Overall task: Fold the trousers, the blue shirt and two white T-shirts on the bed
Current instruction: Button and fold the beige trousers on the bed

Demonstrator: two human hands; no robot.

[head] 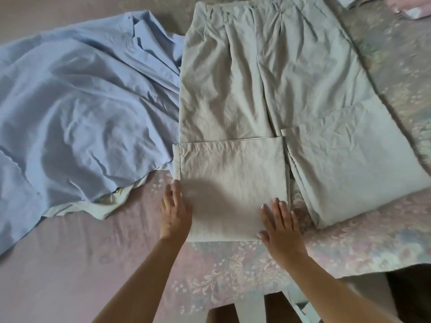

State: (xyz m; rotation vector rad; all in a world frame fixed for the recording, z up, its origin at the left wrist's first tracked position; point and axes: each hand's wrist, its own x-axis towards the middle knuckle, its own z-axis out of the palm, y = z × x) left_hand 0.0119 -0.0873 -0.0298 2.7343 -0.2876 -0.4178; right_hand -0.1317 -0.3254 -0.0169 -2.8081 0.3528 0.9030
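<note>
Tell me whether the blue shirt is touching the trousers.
Touching. The head view shows the blue shirt's right edge lying against the trousers' left side, with no bedspread visible between them there.

the floral bed [233, 271] carries pale trousers [256, 89] beside a crumpled blue shirt [81, 101].

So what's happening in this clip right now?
A person is folding pale trousers laid flat on a floral bed. Both leg ends are already turned up toward the waist. The left hand and right hand lie flat on the two sides of the nearer folded leg. A blue shirt lies crumpled, unfolded, beside the trousers.
</note>
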